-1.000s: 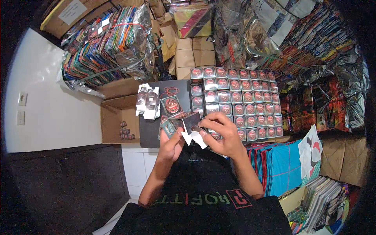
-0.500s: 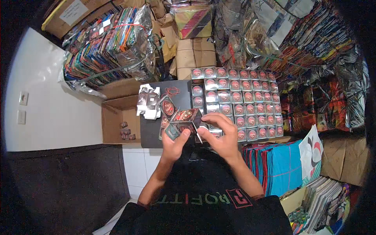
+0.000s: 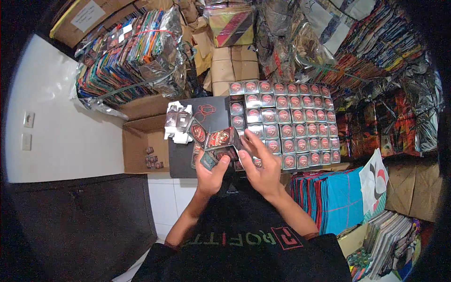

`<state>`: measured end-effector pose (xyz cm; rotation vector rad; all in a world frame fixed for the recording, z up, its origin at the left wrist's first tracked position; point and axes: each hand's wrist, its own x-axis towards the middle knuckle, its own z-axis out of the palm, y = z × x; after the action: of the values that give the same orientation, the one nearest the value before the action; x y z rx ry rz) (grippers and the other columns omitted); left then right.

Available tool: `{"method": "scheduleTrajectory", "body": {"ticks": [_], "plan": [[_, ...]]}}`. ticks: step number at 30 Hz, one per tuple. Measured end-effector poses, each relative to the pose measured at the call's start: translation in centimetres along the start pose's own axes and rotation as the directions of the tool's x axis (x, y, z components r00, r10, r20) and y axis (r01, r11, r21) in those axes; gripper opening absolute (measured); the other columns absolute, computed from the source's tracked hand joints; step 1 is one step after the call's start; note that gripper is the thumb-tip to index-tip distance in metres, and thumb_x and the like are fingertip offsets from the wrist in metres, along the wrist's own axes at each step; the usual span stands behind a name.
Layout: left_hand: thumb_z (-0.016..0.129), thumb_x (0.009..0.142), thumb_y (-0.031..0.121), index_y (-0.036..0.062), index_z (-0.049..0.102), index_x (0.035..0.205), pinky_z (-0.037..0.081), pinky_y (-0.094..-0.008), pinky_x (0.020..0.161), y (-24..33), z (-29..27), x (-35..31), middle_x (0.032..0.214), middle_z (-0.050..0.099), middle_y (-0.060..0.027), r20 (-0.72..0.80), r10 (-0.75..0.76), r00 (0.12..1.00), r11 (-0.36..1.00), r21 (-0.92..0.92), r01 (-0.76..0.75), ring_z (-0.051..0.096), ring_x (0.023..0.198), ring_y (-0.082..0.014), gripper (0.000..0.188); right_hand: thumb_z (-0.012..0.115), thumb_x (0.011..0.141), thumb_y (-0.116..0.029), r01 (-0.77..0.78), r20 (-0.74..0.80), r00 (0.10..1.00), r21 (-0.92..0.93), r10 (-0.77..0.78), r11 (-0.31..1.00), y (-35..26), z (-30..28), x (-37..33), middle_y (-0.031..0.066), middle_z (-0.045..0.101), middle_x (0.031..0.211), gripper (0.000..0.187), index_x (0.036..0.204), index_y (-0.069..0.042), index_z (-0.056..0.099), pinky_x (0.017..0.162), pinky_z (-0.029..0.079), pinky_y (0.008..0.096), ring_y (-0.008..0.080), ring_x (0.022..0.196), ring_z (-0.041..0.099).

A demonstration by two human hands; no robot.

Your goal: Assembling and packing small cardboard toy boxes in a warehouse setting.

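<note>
A crowded stockroom, seemingly used for packing

Storage crowds in around the hands (image 3: 264,173): a plastic-wrapped bundle (image 3: 134,61) ahead on the left, brown-paper parcels (image 3: 235,63) straight ahead. Just past the hands, to the right, matching small boxes (image 3: 296,116) stand in rows on a dark worktop (image 3: 178,160); black-and-white cartons (image 3: 178,123) lie to the left. A blue-and-red layered stack (image 3: 340,195) sits rightward.

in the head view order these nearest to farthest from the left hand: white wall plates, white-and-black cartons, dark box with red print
1. dark box with red print: touching, held by the left hand
2. white-and-black cartons: ahead and to its left, on the table
3. white wall plates: far left, on the wall
</note>
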<state>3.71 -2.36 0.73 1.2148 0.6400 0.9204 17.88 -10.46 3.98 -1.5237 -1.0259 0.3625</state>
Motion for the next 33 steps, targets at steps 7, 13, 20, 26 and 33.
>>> {"method": "scheduleTrajectory", "body": {"ticks": [7, 13, 20, 26, 33], "plan": [[0.070, 0.096, 0.004, -0.0003, 0.059, 0.132, 0.051, -0.0301, 0.094, -0.1, -0.3, -0.2, 0.117, 0.069, -0.0059, -0.013, -0.013, 1.000, 1.000, -0.015, 0.013, 0.065, 0.104, -0.0128, 0.038, 0.068, 0.099, -0.009, 0.086, 0.058, 0.995, -0.089, -0.081, 0.992, 0.4, 0.1, 0.1, 0.0183, 0.078, 0.110, 0.041, 0.138, 0.002, 0.062, 0.113, 0.041, 0.0457, 0.0271, 0.104, 0.076], [0.068, 0.096, 0.002, -0.0012, 0.058, 0.134, 0.051, -0.0338, 0.100, -1.1, -1.0, -0.7, 0.123, 0.069, -0.0086, 0.010, -0.095, 0.995, 0.964, -0.248, 0.094, 0.066, 0.111, -0.0165, 0.039, 0.068, 0.099, -0.011, 0.078, 0.086, 0.994, -0.127, -0.067, 0.989, 0.0, 0.0, -0.1, 0.0132, 0.079, 0.111, 0.038, 0.135, 0.000, 0.064, 0.116, 0.031, 0.0444, 0.0232, 0.105, 0.076], [0.061, 0.099, -0.001, -0.0014, 0.049, 0.144, 0.046, -0.0438, 0.113, -1.4, -1.4, -0.5, 0.135, 0.063, -0.0145, 0.001, -0.153, 0.988, 0.817, -0.563, 0.127, 0.062, 0.126, -0.0252, 0.046, 0.069, 0.098, -0.038, 0.120, 0.287, 0.954, -0.120, -0.082, 0.985, -0.5, -0.8, -0.2, 0.0165, 0.063, 0.145, 0.062, 0.146, -0.002, 0.056, 0.122, 0.018, 0.0514, 0.0297, 0.143, 0.051], [0.059, 0.101, 0.002, 0.0001, 0.046, 0.146, 0.046, -0.0474, 0.114, -1.9, -1.7, -0.7, 0.137, 0.062, -0.0157, 0.021, -0.195, 0.981, 0.775, -0.609, 0.167, 0.061, 0.129, -0.0276, 0.047, 0.078, 0.088, -0.045, 0.154, 0.236, 0.963, -0.093, -0.128, 0.984, -1.1, -0.8, -0.1, 0.0136, 0.065, 0.138, 0.070, 0.142, -0.005, 0.059, 0.119, 0.025, 0.0508, 0.0319, 0.137, 0.055], [0.067, 0.093, -0.005, -0.0038, 0.052, 0.141, 0.050, -0.0402, 0.107, -1.6, -2.1, -0.9, 0.129, 0.066, -0.0138, 0.028, -0.202, 0.979, 0.866, -0.463, 0.191, 0.064, 0.120, -0.0228, 0.050, 0.079, 0.088, -0.039, 0.278, 0.185, 0.949, -0.119, -0.253, 0.953, -1.6, -0.7, 0.4, 0.0135, 0.070, 0.123, 0.053, 0.126, -0.004, 0.070, 0.105, 0.041, 0.0442, 0.0317, 0.116, 0.063]]}}
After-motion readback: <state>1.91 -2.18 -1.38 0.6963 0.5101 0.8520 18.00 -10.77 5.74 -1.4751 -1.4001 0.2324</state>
